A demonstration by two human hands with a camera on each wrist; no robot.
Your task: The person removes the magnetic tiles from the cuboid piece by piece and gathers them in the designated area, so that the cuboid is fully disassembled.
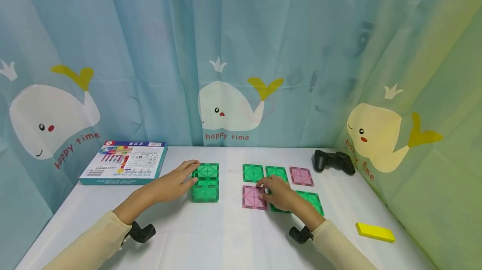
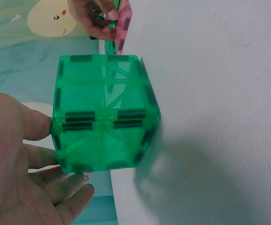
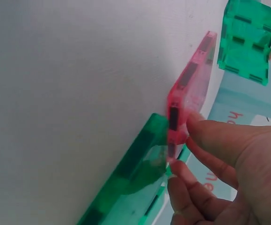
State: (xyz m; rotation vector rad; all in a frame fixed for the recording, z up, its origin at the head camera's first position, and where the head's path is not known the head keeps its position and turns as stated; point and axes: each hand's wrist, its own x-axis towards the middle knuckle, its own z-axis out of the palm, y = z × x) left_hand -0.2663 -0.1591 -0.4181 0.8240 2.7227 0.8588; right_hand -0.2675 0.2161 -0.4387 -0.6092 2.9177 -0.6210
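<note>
A green translucent box (image 1: pixel 205 193) built of square magnetic tiles stands left of the table's middle. My left hand (image 1: pixel 174 185) is at its left side, fingers loosely extended; in the left wrist view the fingertips touch the box (image 2: pixel 102 117). To the right, my right hand (image 1: pixel 281 196) pinches the right edge of a pink magnetic tile (image 1: pixel 251 199) between thumb and fingers. In the right wrist view that pink tile (image 3: pixel 191 89) lies beside a green tile (image 3: pixel 126 187), which my right hand partly hides in the head view.
Green tiles (image 1: pixel 253 173) and another pink tile (image 1: pixel 301 176) lie flat around my right hand. A black game controller (image 1: pixel 333 162) sits at the back right, a yellow block (image 1: pixel 375 232) at the front right. A boxed set (image 1: pixel 126 161) lies back left. Printed curtains surround the table.
</note>
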